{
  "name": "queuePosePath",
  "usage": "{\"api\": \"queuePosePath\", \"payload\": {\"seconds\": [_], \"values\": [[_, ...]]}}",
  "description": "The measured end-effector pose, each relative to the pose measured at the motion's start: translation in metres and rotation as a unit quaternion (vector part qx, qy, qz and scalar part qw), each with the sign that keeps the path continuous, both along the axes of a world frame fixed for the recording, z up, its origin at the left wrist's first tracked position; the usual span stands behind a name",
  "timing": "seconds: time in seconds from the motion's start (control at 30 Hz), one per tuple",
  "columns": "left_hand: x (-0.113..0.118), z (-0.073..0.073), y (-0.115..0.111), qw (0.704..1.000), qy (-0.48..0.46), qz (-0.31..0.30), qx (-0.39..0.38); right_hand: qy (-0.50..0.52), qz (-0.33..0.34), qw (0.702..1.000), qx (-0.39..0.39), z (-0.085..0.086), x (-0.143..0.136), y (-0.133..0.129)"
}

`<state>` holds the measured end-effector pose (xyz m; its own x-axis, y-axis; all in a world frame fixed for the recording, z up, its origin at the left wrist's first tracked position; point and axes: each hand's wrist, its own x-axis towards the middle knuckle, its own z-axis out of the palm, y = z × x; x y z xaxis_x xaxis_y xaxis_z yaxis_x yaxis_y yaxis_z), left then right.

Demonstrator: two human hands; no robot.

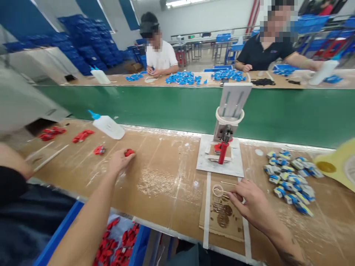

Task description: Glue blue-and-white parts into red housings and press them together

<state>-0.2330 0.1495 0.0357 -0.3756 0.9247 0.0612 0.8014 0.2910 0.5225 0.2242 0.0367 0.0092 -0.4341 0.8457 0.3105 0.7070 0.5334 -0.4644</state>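
My left hand is closed on a small red part above the brown tabletop, left of centre. My right hand pinches a thin stick, whose tip is at a small round clear dish. That dish lies on a stained cardboard piece held by white tape strips. Behind it stands a metal clamp fixture with a red handle; a red part sits under the clamp. Another thin stick lies just beyond my right fingers.
Red parts and a white bottle lie at the left. Blue-and-white parts and a yellow tape roll are at right. A blue bin holds red parts. Two people sit across the green belt; another arm is at far left.
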Motion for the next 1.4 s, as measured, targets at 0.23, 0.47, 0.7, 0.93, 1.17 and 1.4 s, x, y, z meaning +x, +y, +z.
{"api": "queuePosePath", "payload": {"seconds": [0.23, 0.47, 0.7, 0.93, 1.17, 1.4], "values": [[0.087, -0.034, -0.046, 0.846, -0.520, -0.024, 0.115, 0.041, -0.016, 0.999, 0.011, -0.007, 0.000, -0.003], [0.196, -0.046, -0.073, 0.690, -0.710, -0.135, 0.044, 0.152, -0.051, 0.987, -0.028, 0.005, 0.007, -0.008], [0.225, -0.050, -0.093, 0.734, -0.639, -0.229, 0.009, 0.327, -0.097, 0.936, -0.090, 0.016, -0.002, -0.009], [0.239, -0.041, -0.103, 0.713, -0.659, -0.236, -0.025, 0.330, -0.077, 0.936, -0.097, 0.021, -0.016, -0.003], [0.244, -0.038, -0.102, 0.704, -0.669, -0.238, -0.035, 0.302, -0.075, 0.947, -0.085, 0.018, -0.015, -0.004], [0.241, -0.041, -0.101, 0.725, -0.649, -0.228, -0.021, 0.264, -0.067, 0.957, -0.096, 0.022, -0.010, -0.003]]}}
